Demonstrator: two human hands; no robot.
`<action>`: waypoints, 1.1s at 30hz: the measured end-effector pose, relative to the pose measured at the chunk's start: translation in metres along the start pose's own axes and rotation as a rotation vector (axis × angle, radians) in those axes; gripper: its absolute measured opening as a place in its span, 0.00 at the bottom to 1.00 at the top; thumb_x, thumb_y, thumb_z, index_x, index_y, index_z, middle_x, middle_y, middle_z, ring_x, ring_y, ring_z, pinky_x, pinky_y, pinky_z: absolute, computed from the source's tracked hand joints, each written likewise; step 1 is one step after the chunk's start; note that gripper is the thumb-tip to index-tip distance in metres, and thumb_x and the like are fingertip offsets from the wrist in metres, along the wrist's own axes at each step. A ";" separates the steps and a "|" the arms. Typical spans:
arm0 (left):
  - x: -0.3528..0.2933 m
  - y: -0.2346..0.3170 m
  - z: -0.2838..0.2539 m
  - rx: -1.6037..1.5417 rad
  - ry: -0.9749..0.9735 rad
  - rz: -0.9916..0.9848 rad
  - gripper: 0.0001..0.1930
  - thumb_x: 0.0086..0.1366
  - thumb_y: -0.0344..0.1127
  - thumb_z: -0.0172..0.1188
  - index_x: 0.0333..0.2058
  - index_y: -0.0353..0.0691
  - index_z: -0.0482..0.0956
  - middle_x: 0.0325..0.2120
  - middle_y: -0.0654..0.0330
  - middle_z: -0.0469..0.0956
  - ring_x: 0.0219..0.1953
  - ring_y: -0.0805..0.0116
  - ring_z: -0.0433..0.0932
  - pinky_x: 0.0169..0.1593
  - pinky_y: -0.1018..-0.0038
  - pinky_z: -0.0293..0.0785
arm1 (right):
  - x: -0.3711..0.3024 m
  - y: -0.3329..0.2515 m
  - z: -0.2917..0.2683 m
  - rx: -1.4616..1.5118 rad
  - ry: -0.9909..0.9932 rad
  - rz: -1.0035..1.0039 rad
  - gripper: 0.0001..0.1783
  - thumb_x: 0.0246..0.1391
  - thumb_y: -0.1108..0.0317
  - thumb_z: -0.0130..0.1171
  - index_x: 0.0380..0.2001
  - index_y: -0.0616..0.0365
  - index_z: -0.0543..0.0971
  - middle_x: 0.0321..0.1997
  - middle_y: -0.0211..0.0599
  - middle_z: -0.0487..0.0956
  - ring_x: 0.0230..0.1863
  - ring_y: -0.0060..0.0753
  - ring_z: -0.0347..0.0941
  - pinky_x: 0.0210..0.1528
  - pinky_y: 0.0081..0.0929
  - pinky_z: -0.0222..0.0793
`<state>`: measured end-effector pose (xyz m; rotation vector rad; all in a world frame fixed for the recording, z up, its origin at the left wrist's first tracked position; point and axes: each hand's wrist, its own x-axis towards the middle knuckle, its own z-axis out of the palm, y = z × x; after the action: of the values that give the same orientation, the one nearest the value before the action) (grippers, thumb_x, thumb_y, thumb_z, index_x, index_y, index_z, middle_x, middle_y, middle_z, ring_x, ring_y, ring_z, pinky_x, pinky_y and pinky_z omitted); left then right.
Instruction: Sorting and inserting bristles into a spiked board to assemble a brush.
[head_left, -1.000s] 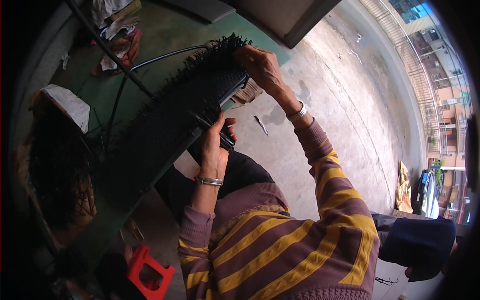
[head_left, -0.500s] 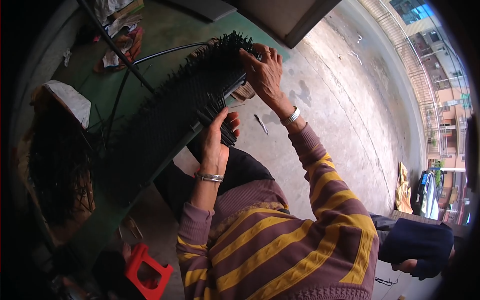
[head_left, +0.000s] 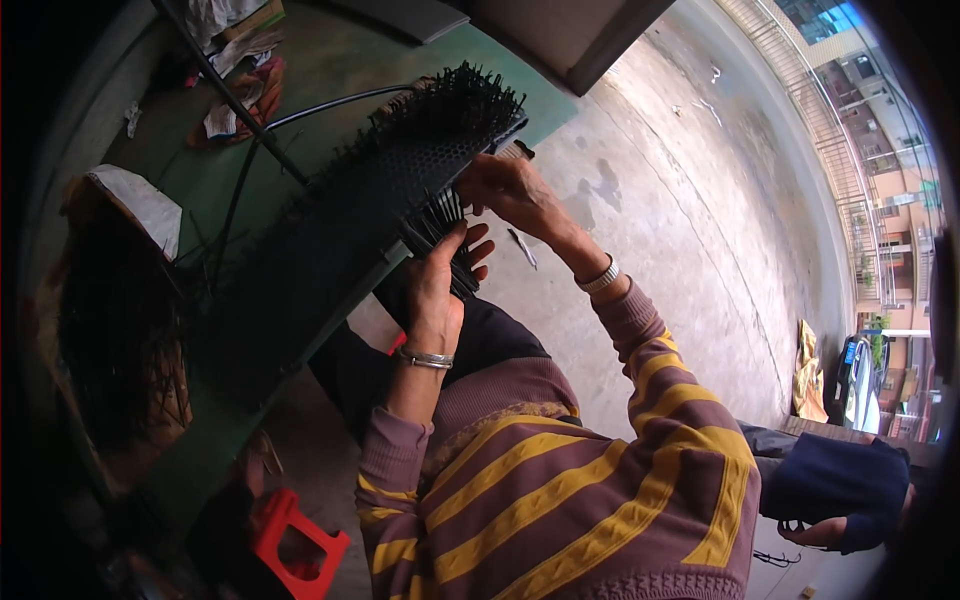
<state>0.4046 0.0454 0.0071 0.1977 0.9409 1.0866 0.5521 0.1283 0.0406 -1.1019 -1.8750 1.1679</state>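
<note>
Black strips point(head_left: 430, 222), too crowded to be counted, are gripped as one bundle by the left hand point(head_left: 434, 290), toward eleven o'clock; its thumb is laid along them and its other fingers are half spread. At the bundle's upper end, the right hand point(head_left: 512, 197) is held with curled fingers; whether a strip is pinched there cannot be told. One black perforated panel point(head_left: 400, 180), edged with countless bristles point(head_left: 455, 102), is supported toward ten o'clock on one green table point(head_left: 545, 112). One red stool point(head_left: 270, 540) is seen at seven o'clock, one dark-clad person point(head_left: 835, 485) at four.
</note>
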 end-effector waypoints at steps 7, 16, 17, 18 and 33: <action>0.009 -0.005 -0.007 -0.068 0.030 -0.033 0.12 0.64 0.39 0.60 0.44 0.43 0.75 0.44 0.59 0.80 0.44 0.64 0.80 0.42 0.67 0.72 | 0.000 -0.007 -0.015 -0.206 0.333 -0.136 0.03 0.60 0.74 0.53 0.36 0.62 0.73 0.28 0.34 0.79 0.28 0.22 0.76 0.32 0.23 0.72; 0.009 -0.009 -0.006 -0.103 0.002 -0.004 0.08 0.62 0.37 0.63 0.38 0.43 0.77 0.34 0.56 0.81 0.26 0.72 0.76 0.29 0.76 0.72 | 0.039 0.028 -0.034 -0.529 0.648 -0.369 0.02 0.57 0.75 0.55 0.33 0.59 0.73 0.28 0.38 0.78 0.27 0.31 0.77 0.31 0.25 0.71; 0.009 -0.010 -0.004 -0.113 0.013 0.007 0.08 0.62 0.36 0.63 0.38 0.43 0.77 0.31 0.57 0.80 0.23 0.73 0.74 0.26 0.77 0.70 | 0.041 0.032 -0.033 -0.515 0.621 -0.361 0.02 0.57 0.74 0.55 0.33 0.59 0.73 0.27 0.39 0.78 0.26 0.33 0.76 0.30 0.26 0.70; 0.008 -0.011 -0.003 -0.124 0.024 0.018 0.08 0.62 0.35 0.63 0.37 0.43 0.77 0.29 0.57 0.80 0.21 0.73 0.72 0.23 0.78 0.68 | 0.040 0.036 -0.034 -0.512 0.621 -0.361 0.02 0.57 0.74 0.55 0.33 0.59 0.73 0.27 0.39 0.78 0.26 0.33 0.76 0.30 0.26 0.70; -0.007 -0.004 0.000 -0.041 0.041 0.005 0.08 0.62 0.38 0.64 0.36 0.45 0.76 0.29 0.61 0.80 0.26 0.70 0.78 0.24 0.77 0.67 | 0.048 0.020 -0.035 -0.744 0.444 -0.215 0.03 0.55 0.67 0.53 0.30 0.53 0.73 0.26 0.42 0.76 0.28 0.50 0.74 0.28 0.39 0.68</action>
<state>0.4062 0.0379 0.0083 0.1443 0.9548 1.1172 0.5675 0.1893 0.0409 -1.3495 -2.0243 0.0516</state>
